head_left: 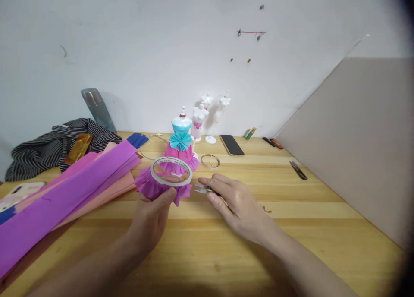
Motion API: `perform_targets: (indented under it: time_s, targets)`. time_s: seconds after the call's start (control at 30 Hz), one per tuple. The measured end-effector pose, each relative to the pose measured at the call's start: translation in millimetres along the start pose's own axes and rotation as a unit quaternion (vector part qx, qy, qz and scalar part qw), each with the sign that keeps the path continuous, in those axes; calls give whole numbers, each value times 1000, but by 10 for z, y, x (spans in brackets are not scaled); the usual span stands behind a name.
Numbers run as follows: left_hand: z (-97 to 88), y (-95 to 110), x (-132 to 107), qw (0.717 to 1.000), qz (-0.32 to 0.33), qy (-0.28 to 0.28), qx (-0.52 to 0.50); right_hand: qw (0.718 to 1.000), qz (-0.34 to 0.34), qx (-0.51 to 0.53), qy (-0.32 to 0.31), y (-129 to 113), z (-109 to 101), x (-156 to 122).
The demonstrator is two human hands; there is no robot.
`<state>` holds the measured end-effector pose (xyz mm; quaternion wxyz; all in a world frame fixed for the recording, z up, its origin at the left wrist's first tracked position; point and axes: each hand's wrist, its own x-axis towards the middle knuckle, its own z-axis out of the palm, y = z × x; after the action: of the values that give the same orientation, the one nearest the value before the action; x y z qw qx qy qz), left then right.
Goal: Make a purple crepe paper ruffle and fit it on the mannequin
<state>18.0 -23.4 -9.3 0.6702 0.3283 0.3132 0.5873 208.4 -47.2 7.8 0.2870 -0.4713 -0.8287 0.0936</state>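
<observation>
My left hand [153, 219] grips a white cardboard tape ring [187, 180] from below, thumb on its near side. Ruffled purple crepe paper [150, 189] hangs around the ring's outside. To the right of the ruffle, my right hand [231, 200] closes on a pair of thread snips [201, 189], their two blades parted and pointing left at the paper's edge. Behind the ring stands a small dress form [181, 124] in a turquoise top with a pleated turquoise bow [180, 141] and a pink and purple skirt [176, 156].
Purple and peach crepe paper [71, 189] covers the left side, beside striped cloth [39, 143] and a tilted bottle [98, 109]. White mannequin stands [199, 115] are at the back. A phone [231, 145], a thin ring [210, 161] and black snips [298, 170] lie rightward.
</observation>
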Motion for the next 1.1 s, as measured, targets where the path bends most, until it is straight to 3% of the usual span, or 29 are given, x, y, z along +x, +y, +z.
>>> perform_targets:
  time_s: [0.2,1.1]
  targets:
    - [-2,-18,11,1000,17,-21,6,1000,21,19,13,-26,16,12]
    - [19,-41,-23,999,-33,-7,16,999,35,33,9,-2,44,20]
